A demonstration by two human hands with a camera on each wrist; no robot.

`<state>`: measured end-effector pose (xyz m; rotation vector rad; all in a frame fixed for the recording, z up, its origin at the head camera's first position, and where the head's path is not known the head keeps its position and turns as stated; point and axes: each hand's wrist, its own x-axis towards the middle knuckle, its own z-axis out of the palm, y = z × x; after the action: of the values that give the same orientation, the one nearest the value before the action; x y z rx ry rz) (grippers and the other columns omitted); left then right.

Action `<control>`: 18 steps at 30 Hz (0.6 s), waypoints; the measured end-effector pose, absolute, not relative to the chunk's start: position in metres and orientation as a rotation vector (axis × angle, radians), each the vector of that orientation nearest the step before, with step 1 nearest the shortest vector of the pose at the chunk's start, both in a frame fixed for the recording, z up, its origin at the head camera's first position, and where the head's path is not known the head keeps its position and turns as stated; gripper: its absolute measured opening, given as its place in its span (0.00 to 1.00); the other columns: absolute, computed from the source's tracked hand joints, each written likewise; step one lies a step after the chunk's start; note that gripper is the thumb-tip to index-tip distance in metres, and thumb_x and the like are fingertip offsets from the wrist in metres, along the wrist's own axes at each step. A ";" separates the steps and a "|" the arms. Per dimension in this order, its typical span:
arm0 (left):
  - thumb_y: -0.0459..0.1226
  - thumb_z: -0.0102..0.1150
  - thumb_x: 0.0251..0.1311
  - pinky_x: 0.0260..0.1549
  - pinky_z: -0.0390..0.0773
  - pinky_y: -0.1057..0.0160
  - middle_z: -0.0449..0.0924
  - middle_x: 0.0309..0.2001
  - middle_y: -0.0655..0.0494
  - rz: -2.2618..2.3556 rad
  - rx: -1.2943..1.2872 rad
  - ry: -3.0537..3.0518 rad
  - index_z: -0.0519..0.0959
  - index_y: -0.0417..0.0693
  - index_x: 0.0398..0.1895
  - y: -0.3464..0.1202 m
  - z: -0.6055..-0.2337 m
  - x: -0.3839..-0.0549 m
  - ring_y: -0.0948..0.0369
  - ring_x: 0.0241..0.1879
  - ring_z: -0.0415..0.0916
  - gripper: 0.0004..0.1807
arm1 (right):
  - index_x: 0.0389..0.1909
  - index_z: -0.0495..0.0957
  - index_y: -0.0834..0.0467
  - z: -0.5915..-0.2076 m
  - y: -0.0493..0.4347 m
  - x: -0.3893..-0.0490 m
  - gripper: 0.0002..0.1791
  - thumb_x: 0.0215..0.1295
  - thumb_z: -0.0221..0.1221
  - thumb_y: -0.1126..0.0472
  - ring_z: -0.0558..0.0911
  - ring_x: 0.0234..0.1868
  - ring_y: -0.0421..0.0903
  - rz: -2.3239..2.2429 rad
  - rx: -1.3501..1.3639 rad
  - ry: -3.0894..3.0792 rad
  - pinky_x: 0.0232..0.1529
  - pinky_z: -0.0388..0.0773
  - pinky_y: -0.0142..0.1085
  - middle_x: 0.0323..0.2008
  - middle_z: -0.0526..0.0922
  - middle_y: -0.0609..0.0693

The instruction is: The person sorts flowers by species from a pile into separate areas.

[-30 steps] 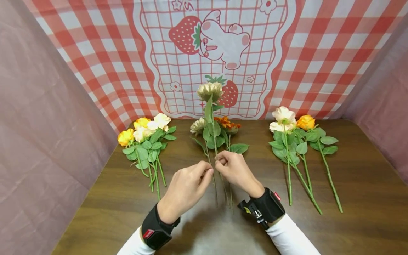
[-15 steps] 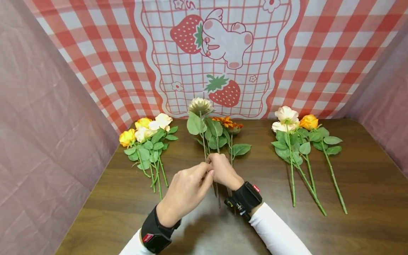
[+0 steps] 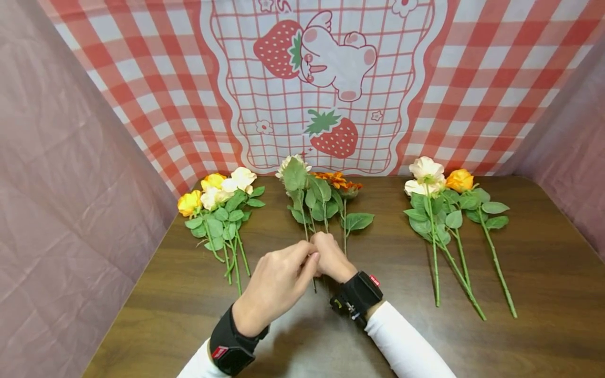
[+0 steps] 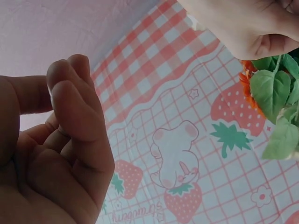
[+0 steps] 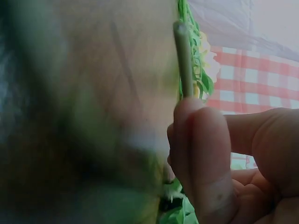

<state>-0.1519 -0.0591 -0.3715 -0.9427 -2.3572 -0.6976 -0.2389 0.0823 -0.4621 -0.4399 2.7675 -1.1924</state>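
Note:
My right hand (image 3: 331, 257) pinches a flower stem (image 5: 184, 65) between thumb and finger; its cut end sticks out past the fingertips in the right wrist view. A cream flower (image 3: 285, 167), partly behind a broad green leaf (image 3: 295, 176), tops the stems at the middle of the table. Beside it lie orange flowers (image 3: 336, 180) with green leaves. My left hand (image 3: 279, 273) hovers close beside the right one, overlapping it in the head view. In the left wrist view, the left hand's fingers (image 4: 77, 109) are loosely curled, with nothing visible between them.
A bunch of yellow and cream roses (image 3: 215, 194) lies at the table's left. At the right lie cream roses (image 3: 427, 170) and an orange rose (image 3: 459, 180), stems toward me. A red-checked strawberry cloth (image 3: 331, 79) hangs behind the brown table (image 3: 472, 346).
The cream flower has come down from in front of the cloth, leftward to the middle bunch. My right hand has moved slightly left and lower; the left hand has barely moved.

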 end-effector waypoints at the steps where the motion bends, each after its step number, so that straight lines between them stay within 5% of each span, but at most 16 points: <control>1: 0.34 0.59 0.66 0.19 0.69 0.71 0.73 0.23 0.63 -0.704 -0.943 -2.358 0.75 0.49 0.29 -0.059 -0.372 -0.152 0.69 0.20 0.68 0.06 | 0.11 0.70 0.54 -0.463 0.082 -0.239 0.13 0.51 0.56 0.67 0.70 0.11 0.41 -1.197 -0.449 2.767 0.12 0.66 0.31 0.10 0.68 0.44; 18: 0.33 0.60 0.65 0.17 0.66 0.71 0.71 0.22 0.63 -0.704 -0.936 -2.384 0.75 0.49 0.28 -0.057 -0.370 -0.150 0.68 0.18 0.65 0.08 | 0.13 0.77 0.60 -0.466 0.083 -0.236 0.18 0.65 0.58 0.63 0.75 0.06 0.43 -1.379 -0.466 2.378 0.10 0.75 0.37 0.06 0.75 0.52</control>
<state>-0.1499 -0.0570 -0.3700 -0.9359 -2.3843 -0.7040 -0.2356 0.0829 -0.4663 -0.4656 2.3783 -1.3794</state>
